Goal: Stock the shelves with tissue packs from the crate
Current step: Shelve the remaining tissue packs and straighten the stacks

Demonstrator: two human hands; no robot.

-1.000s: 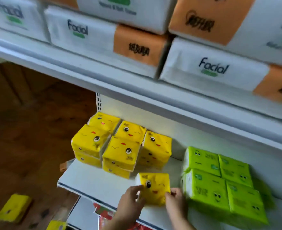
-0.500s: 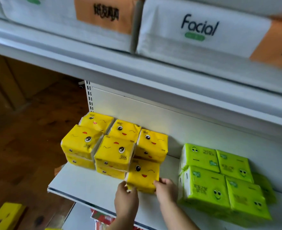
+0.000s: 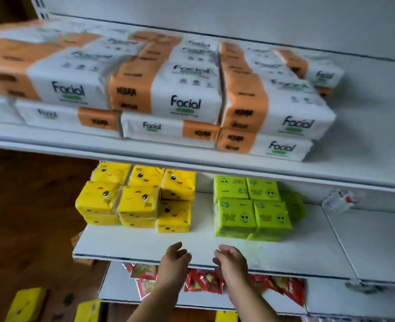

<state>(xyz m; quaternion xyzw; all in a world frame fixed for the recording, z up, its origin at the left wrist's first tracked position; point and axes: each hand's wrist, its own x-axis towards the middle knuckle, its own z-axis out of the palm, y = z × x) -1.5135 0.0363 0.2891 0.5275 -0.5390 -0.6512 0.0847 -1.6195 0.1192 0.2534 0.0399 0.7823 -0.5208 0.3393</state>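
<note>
Yellow tissue packs with cartoon faces stand stacked on the white middle shelf (image 3: 131, 245); the front right yellow pack (image 3: 174, 214) sits in line with the others. Green tissue packs (image 3: 252, 214) stand to their right. My left hand (image 3: 174, 261) and my right hand (image 3: 230, 261) hover over the shelf's front edge, both with relaxed fingers, holding nothing and a little short of the yellow stack. More loose yellow packs (image 3: 26, 305) lie low on the floor at the bottom left. The crate is not in view.
White and orange "Facial" tissue packs (image 3: 185, 101) fill the upper shelf. Red snack packets (image 3: 203, 282) lie on the lower shelf beneath my hands. A plastic price-tag holder (image 3: 338, 199) hangs on the upper shelf edge at right. Brown wooden floor lies to the left.
My hands pushed the yellow pack back into the stack, let go of it and drew back to the shelf's front edge. The view tilted up, showing more of the upper shelf.
</note>
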